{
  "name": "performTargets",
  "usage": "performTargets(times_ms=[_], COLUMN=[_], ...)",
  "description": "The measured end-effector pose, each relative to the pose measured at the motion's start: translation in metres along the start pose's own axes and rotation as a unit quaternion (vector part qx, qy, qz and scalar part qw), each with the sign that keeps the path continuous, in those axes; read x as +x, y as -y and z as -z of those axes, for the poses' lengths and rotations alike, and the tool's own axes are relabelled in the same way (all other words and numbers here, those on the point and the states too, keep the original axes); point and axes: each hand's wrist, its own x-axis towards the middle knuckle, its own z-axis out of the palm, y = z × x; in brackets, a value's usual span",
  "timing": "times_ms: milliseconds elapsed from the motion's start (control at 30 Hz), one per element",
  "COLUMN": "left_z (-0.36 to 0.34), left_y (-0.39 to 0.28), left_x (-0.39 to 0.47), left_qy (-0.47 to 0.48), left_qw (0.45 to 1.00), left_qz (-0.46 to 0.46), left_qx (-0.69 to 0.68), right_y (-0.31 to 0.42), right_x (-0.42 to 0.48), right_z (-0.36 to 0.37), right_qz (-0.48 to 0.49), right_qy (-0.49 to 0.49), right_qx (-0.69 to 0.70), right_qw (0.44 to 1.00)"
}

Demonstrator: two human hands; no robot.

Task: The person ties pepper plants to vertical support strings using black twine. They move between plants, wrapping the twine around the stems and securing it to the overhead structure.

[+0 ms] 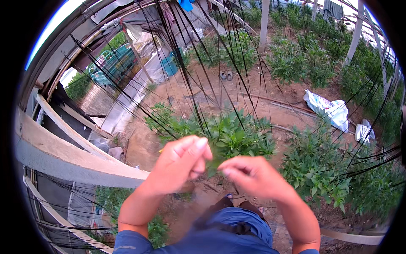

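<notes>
My left hand (179, 163) is raised at the middle of the view with its fingers curled; whether something thin is held in it cannot be told. To its right, my right hand (253, 176) has thumb and forefinger close together, pointing at the left hand, with a small gap between the hands. Just beyond both hands stand leafy green plants (234, 136), rooted in reddish soil. Many thin black strings (193, 103) hang down over these plants from above.
A pale concrete beam (79, 158) runs close on the left. Farther off are a teal bucket (169, 66), a pair of shoes (226, 75), white sacks (336, 114) and upright posts (264, 25). More plants (320, 165) grow at the right.
</notes>
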Motion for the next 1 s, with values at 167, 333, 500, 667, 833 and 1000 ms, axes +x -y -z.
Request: performTargets(times_ms=[167,333,500,667,833,1000], left_z=[0.017,0.033,0.020,-0.012,-0.008,0.015], left_y=[-0.010,-0.033,-0.052,-0.113,-0.167,-0.231], left_x=[0.020,0.018,0.033,0.040,0.036,0.022], left_qy=[-0.075,-0.073,-0.093,0.041,-0.032,-0.105], left_qw=[0.996,0.987,0.899,0.994,0.972,0.929], left_qz=[-0.046,-0.082,-0.246,-0.097,-0.195,-0.255], left_qx=[0.027,0.114,0.351,0.031,0.128,0.248], right_y=[0.023,0.072,0.116,0.172,0.230,0.282], right_x=[0.014,0.018,0.029,0.052,0.050,0.065], right_z=[0.054,0.087,0.081,0.070,0.083,0.084], right_qz=[0.082,0.193,0.365,0.406,0.385,0.400], right_qy=[-0.119,-0.175,-0.168,-0.139,-0.125,-0.123], right_qx=[-0.114,-0.306,-0.507,-0.526,-0.461,-0.390], right_qw=[0.983,0.916,0.763,0.734,0.790,0.820])
